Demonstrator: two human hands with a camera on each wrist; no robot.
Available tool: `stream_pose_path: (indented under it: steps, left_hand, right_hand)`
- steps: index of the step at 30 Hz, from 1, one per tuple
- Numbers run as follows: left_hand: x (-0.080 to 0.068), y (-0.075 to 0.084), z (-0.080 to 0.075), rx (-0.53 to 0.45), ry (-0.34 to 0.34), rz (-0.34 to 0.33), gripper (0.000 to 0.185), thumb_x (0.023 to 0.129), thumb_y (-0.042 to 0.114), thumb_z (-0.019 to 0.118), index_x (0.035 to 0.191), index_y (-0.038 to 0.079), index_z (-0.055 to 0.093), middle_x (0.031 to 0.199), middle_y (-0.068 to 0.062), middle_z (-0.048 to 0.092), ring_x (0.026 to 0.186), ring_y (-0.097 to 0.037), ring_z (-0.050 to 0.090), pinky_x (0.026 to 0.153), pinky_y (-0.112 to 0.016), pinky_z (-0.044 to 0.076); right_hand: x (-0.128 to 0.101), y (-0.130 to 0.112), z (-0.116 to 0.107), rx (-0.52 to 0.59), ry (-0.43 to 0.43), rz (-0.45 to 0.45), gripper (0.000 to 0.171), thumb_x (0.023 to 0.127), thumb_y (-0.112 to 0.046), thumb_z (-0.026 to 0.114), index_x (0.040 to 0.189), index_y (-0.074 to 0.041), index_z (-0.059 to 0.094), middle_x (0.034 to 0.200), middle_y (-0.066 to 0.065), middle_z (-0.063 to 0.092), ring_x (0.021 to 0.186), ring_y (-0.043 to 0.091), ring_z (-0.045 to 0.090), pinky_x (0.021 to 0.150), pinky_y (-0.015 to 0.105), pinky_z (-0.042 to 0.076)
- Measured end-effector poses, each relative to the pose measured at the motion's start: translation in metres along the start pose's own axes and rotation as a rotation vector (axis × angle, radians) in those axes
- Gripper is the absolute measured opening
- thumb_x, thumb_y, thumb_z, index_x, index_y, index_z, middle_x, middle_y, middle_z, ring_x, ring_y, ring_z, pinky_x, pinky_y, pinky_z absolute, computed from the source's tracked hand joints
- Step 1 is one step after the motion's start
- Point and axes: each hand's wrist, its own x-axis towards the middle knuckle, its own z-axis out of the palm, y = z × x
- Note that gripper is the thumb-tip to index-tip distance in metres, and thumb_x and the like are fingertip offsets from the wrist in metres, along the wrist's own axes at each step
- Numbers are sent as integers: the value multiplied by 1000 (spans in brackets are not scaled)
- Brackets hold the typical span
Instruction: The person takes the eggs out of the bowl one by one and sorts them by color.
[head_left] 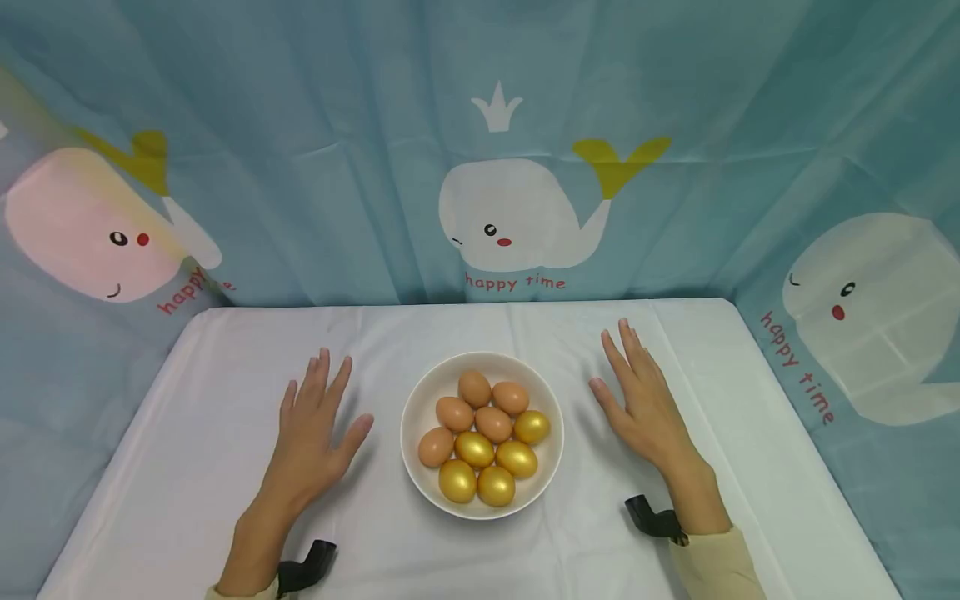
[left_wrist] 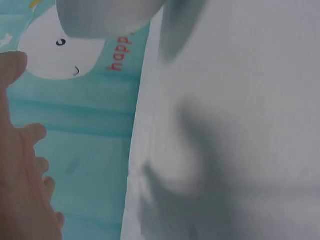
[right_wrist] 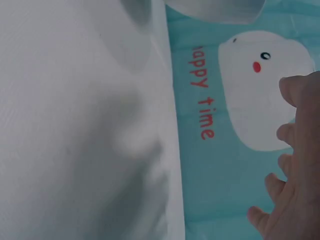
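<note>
I see a white bowl (head_left: 411, 417) standing near the middle of the table (head_left: 187, 467), a little closer to the front edge than to the back edge. It is round, with a smooth plain rim. Inside it lie ten eggs, packed close and touching each other. The brown eggs (head_left: 474, 388) fill the back and left part of the bowl, and the gold eggs (head_left: 476, 448), which are shiny, fill the front and right part.

My left hand (head_left: 315, 429) rests flat on the table to the left of the bowl, near it but not touching. Its fingers are straight and spread, and it holds nothing. My right hand (head_left: 643, 400) lies on the right side of the bowl in the same manner, fingers straight and close together, also holding nothing. A dark strap (head_left: 306, 567) shows at each wrist.

The table is covered with a white cloth with some soft folds. Behind it and along both side edges hangs a light blue curtain (head_left: 337, 125) printed with white whales, a small crown and the red words "happy time". The two wrist views are blurred; they show only the white cloth, the curtain and part of the fingers (right_wrist: 295, 165).
</note>
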Motion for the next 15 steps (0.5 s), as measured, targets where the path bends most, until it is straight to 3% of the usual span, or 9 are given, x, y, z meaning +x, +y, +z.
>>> stream_pose_path:
  steps: [4, 10, 13, 15]
  left_hand:
    - [2, 11, 5, -97, -42, 13, 83, 101, 35, 66, 170, 21, 24, 178, -14, 19, 165, -41, 17, 134, -62, 13]
    - [6, 31, 13, -232, -116, 4, 85, 101, 33, 69, 171, 22, 22, 176, -10, 30, 161, -38, 31, 128, -65, 30]
    - [5, 39, 18, -313, -148, 0, 83, 102, 30, 68, 170, 23, 23, 175, -8, 31, 161, -36, 32, 135, -40, 25]
    - [3, 42, 20, -345, -156, 2, 81, 102, 29, 68, 170, 23, 25, 174, -7, 33, 160, -34, 34, 134, -25, 20]
  right_hand:
    - [0, -6, 0, 58, -1, 6, 70, 104, -30, 65, 167, -17, 35, 178, 13, 21, 160, 44, 30, 124, 71, 31]
    - [0, -21, -2, 133, 7, 14, 70, 100, -24, 70, 164, -16, 41, 175, 15, 27, 154, 46, 39, 119, 73, 37]
    - [1, -33, -3, 164, 15, -1, 72, 96, -20, 75, 161, -13, 45, 173, 17, 31, 153, 46, 41, 119, 71, 39]
    - [1, -42, -4, 176, 14, -17, 71, 95, -18, 77, 159, -12, 47, 171, 17, 34, 153, 43, 43, 119, 68, 42]
